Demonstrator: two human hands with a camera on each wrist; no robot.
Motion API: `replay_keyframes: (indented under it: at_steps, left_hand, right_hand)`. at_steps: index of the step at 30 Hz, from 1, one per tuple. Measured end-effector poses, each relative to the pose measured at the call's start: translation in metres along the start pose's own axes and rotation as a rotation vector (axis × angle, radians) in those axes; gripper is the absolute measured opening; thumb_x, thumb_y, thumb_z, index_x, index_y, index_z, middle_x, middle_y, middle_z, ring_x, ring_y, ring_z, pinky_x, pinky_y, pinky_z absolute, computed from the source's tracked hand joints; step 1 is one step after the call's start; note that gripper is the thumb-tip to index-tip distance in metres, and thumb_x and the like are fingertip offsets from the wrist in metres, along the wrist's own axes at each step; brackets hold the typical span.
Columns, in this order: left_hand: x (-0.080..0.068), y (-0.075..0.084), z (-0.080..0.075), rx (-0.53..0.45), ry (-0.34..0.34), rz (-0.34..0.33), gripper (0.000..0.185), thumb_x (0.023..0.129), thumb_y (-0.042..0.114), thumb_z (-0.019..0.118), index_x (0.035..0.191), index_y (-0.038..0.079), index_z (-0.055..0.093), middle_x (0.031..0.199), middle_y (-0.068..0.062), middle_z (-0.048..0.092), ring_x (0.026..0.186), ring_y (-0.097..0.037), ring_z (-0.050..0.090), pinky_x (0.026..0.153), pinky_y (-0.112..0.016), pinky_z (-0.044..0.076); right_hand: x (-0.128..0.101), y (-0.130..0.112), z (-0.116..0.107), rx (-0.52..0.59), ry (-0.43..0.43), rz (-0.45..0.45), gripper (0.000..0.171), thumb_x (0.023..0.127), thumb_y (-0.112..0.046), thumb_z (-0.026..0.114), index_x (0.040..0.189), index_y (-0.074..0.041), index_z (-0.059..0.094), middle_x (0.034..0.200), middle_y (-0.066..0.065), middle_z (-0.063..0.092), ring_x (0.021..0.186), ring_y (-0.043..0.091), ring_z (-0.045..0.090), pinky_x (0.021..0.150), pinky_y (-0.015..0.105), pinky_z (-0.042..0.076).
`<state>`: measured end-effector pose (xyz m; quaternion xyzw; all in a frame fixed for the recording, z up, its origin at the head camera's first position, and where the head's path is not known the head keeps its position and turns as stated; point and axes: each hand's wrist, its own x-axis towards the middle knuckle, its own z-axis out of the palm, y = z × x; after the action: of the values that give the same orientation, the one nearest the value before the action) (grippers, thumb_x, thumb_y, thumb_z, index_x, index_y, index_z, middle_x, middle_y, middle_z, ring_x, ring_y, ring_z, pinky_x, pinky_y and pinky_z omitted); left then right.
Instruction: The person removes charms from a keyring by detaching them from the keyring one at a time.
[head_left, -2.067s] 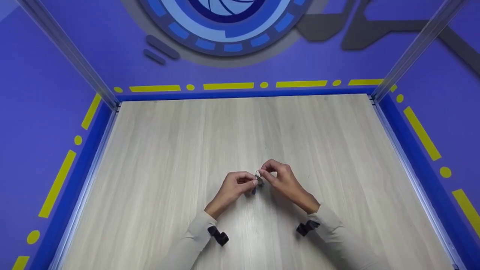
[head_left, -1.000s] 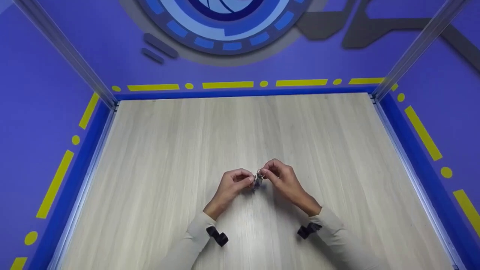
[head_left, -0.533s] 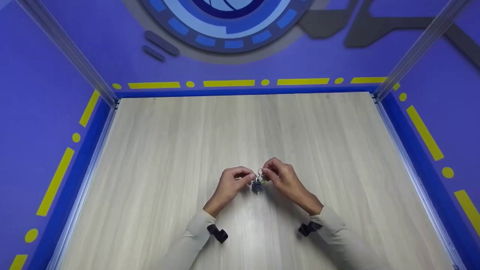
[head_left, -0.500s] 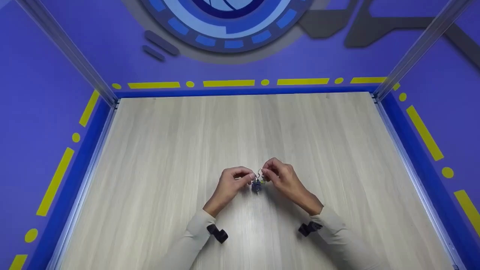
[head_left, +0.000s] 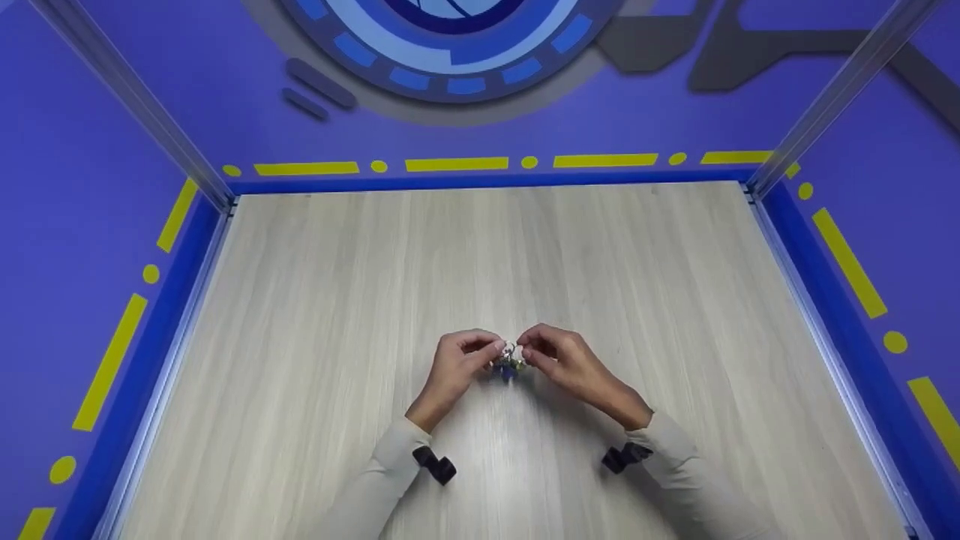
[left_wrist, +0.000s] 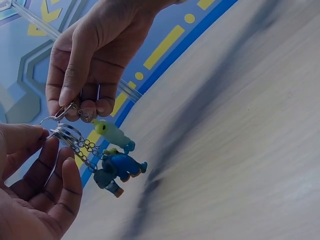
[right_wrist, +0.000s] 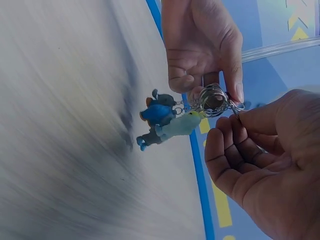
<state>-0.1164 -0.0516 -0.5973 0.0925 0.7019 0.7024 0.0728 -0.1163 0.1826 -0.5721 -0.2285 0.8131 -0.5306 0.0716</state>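
"What's changed on your feed?"
"Compared with half a second ago, I see the right hand [head_left: 574, 367] slightly lower. I'd judge the work remains at the keyrings [left_wrist: 64, 132], between the hands."
"Grip?"
"Left hand [head_left: 454, 367] and right both pinch the keyrings, thumbs against fingers. Which rings interlock, I can't quite tell."
"Room?"
"Charms [left_wrist: 120, 165] hang above the table [head_left: 337, 285], well inside its edges; I'd say ample."
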Motion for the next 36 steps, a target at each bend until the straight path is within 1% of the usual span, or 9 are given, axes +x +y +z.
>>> replay_keyframes:
  at_steps: [4,9,12,16,20,24,28,32,36]
  left_hand:
    - [0.000,-0.002,0.002,-0.004,0.018,0.004,0.012,0.102,0.014,0.080,0.102,0.002,0.084,0.089,-0.005,0.076,0.081,-0.021,0.067,0.070,-0.038,0.059]
    - [-0.001,-0.005,0.006,-0.018,0.051,-0.011,0.012,0.102,0.011,0.079,0.102,-0.001,0.082,0.090,-0.007,0.076,0.081,-0.023,0.069,0.069,-0.030,0.059]
    - [-0.002,-0.005,0.008,-0.010,0.056,-0.001,0.011,0.102,0.009,0.079,0.101,-0.002,0.082,0.093,-0.008,0.077,0.081,-0.022,0.070,0.070,-0.032,0.061]
    - [-0.003,-0.004,0.009,0.029,0.051,0.037,0.010,0.101,0.009,0.080,0.100,0.000,0.083,0.094,-0.009,0.078,0.081,-0.017,0.069,0.070,-0.032,0.062]
    - [-0.003,-0.002,0.009,0.080,0.048,0.086,0.008,0.100,0.009,0.081,0.099,0.003,0.085,0.091,-0.007,0.079,0.078,-0.011,0.068,0.067,-0.024,0.058]
    - [-0.003,0.001,0.008,0.168,0.018,0.173,0.006,0.101,0.010,0.081,0.098,0.008,0.086,0.090,-0.002,0.079,0.078,-0.007,0.068,0.070,-0.024,0.057]
    - [-0.003,0.003,0.008,0.259,-0.003,0.245,0.009,0.101,0.010,0.081,0.096,0.014,0.087,0.086,0.005,0.078,0.077,-0.006,0.066,0.073,-0.026,0.056]
    - [-0.004,0.003,0.009,0.270,0.041,0.271,0.009,0.099,0.008,0.082,0.093,0.013,0.087,0.085,0.005,0.078,0.076,-0.005,0.065,0.070,-0.023,0.054]
    - [-0.004,0.002,0.011,0.217,0.112,0.245,0.007,0.097,0.007,0.084,0.092,0.009,0.087,0.085,0.002,0.079,0.076,-0.006,0.067,0.068,-0.021,0.053]
  right_hand:
    - [0.001,0.000,0.000,-0.012,0.019,0.001,0.011,0.105,0.004,0.069,0.114,0.006,0.074,0.098,0.012,0.076,0.085,0.017,0.071,0.077,0.026,0.059]
    - [0.001,0.000,0.002,-0.011,0.039,-0.003,0.012,0.106,0.005,0.067,0.114,0.005,0.075,0.102,0.017,0.076,0.086,0.017,0.070,0.078,0.025,0.058]
    - [0.001,0.000,0.003,-0.008,0.068,-0.018,0.010,0.106,0.005,0.067,0.112,0.003,0.075,0.103,0.015,0.076,0.087,0.016,0.069,0.079,0.025,0.058]
    - [0.001,-0.003,0.004,-0.025,0.099,-0.050,0.008,0.107,0.003,0.067,0.110,0.001,0.075,0.104,0.010,0.075,0.089,0.015,0.069,0.083,0.027,0.060]
    - [0.001,-0.007,0.003,-0.099,0.110,-0.103,0.007,0.107,0.002,0.068,0.108,-0.001,0.075,0.102,0.007,0.075,0.090,0.014,0.069,0.084,0.031,0.061]
    - [0.002,-0.010,0.003,-0.194,0.131,-0.177,0.007,0.106,0.002,0.070,0.105,-0.003,0.074,0.099,0.006,0.075,0.087,0.013,0.068,0.078,0.032,0.060]
    - [0.004,-0.010,0.004,-0.251,0.151,-0.235,0.007,0.104,0.003,0.072,0.102,-0.003,0.073,0.094,0.004,0.073,0.079,0.012,0.064,0.070,0.029,0.055]
    - [0.003,-0.008,0.005,-0.286,0.174,-0.266,0.007,0.102,0.004,0.074,0.100,-0.003,0.073,0.091,0.003,0.071,0.076,0.010,0.059,0.066,0.028,0.052]
    - [0.001,-0.003,0.008,-0.293,0.213,-0.279,0.009,0.101,0.006,0.074,0.099,-0.002,0.072,0.091,0.003,0.070,0.076,0.010,0.060,0.065,0.028,0.053]
